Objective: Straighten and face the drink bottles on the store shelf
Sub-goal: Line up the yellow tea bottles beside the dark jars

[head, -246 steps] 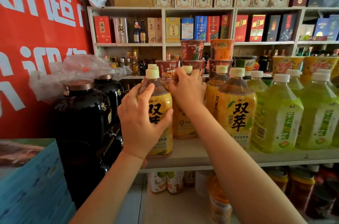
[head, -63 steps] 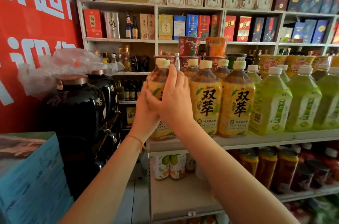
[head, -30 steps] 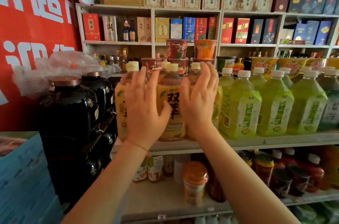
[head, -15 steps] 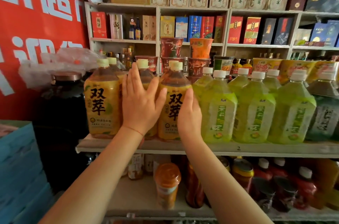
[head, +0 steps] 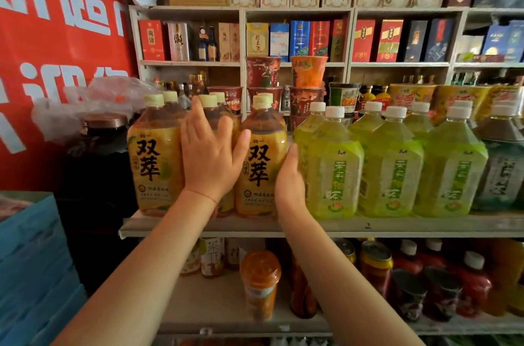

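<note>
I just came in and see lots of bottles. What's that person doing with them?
A person is tidying drinks on a store shelf. The left hand lies flat on the middle yellow bottle, and the right hand reaches between a yellow bottle and a green bottle. The front bottles stand upright, labels facing out.

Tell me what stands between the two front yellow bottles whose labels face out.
In the head view, a third yellow bottle stands between the left yellow bottle and right yellow bottle, mostly covered by the left hand pressed flat on it.
</note>
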`<state>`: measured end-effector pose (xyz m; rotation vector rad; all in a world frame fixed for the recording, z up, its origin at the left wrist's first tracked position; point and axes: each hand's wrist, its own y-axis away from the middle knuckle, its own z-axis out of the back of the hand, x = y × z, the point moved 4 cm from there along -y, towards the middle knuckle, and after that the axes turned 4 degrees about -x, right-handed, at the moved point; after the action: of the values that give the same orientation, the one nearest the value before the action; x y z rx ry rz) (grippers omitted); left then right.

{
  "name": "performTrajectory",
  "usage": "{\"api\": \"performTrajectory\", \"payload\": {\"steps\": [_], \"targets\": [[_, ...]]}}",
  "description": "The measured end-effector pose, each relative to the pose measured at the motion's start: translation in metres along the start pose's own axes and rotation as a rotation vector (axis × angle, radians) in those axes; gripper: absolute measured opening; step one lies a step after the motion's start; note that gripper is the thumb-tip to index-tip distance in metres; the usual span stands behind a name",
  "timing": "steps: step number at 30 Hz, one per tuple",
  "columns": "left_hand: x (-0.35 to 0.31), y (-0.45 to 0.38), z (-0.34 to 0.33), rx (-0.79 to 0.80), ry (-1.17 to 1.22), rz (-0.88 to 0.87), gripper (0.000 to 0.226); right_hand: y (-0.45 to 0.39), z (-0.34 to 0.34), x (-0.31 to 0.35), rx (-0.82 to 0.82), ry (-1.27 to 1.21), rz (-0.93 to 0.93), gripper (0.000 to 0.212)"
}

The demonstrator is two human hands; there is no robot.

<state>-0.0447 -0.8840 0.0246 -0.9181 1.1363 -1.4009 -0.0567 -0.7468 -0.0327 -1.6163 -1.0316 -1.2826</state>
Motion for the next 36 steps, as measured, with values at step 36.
{"api": "performTrajectory", "payload": {"steps": [36], "targets": [[0.167, 0.015, -0.034, 0.656, 1.514, 0.915, 0.038, 0.075, -0.200, 0.013, -0.307, 0.998, 1.353, 0.063]]}}
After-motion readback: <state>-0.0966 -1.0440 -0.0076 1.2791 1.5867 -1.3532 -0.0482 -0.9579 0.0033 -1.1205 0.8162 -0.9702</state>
